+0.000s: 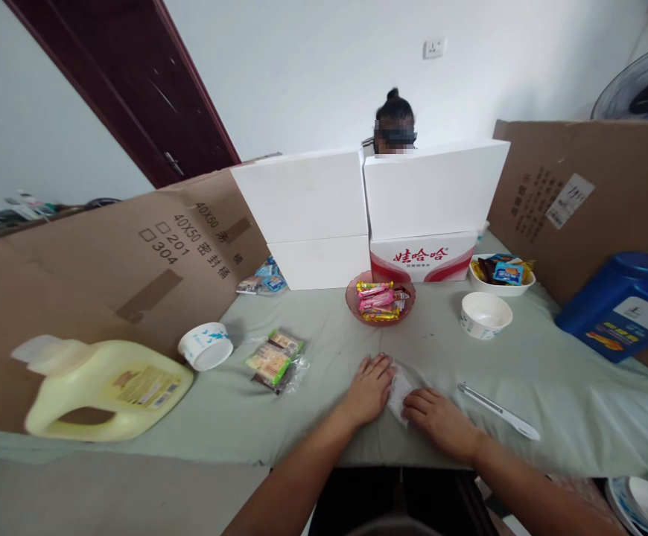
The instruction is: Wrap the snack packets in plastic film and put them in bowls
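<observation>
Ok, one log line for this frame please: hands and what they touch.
left hand: flat, touching small white packet | right hand: on packet edge, grip unclear | nearby: slim white tool, pink sweets bowl

Matt cloth [201, 417] covers the table, flanked by rough brown cardboard [106, 260].

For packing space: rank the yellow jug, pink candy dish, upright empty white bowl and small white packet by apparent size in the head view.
1. yellow jug, clearly largest.
2. pink candy dish and upright empty white bowl: near alike, unranked.
3. small white packet, smallest.
</observation>
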A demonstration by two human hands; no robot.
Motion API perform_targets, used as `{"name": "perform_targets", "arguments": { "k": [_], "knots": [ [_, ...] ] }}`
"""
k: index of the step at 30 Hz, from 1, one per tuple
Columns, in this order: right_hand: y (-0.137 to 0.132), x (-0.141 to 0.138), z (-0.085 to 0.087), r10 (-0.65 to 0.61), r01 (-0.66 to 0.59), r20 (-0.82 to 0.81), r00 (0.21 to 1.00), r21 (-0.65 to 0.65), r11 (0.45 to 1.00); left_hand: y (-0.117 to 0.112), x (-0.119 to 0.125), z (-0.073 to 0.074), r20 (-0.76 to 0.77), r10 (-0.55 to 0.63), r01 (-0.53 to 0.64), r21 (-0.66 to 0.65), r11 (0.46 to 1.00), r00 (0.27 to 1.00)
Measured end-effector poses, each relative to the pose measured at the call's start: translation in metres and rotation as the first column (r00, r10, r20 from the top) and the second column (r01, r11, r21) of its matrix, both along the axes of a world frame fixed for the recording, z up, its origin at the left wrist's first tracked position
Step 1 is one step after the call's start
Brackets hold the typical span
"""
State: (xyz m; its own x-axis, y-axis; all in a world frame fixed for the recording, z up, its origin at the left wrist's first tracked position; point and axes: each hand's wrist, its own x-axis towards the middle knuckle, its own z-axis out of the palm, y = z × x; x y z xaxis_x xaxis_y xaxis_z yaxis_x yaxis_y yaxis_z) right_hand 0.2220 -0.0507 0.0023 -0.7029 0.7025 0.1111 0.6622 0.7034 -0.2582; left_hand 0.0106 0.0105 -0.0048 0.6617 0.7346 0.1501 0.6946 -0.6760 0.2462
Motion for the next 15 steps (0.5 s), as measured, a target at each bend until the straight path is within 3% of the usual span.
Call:
{"name": "perform_targets", "arguments": {
  "k": [4, 9, 12, 15],
  "knots": [
    [0.008, -0.001, 0.009, 0.047, -0.050, 0.090, 0.995, 0.030, 0.998, -0.004, -0.006, 0.007, 0.071, 0.136, -0.140, 0.040, 0.989, 0.988],
    [0.030, -0.014, 0.026, 0.044, -0.038, 0.161, 0.986, -0.036, 0.999, -0.019, -0.013, 0.001, 0.339, 0.033, 0.011, -0.126, 0.992, 0.940],
    [0.052, -0.028, 0.028, -0.064, 0.075, 0.175, 0.982, -0.055, 0.996, -0.022, -0.016, -0.012, 0.511, 0.177, -0.037, -0.272, 0.962, 0.841],
    [0.073, -0.040, 0.020, -0.158, 0.167, 0.190, 0.969, -0.031, 0.986, -0.018, -0.015, -0.025, 0.584, 0.311, -0.061, -0.406, 0.912, 0.750]
  ]
}}
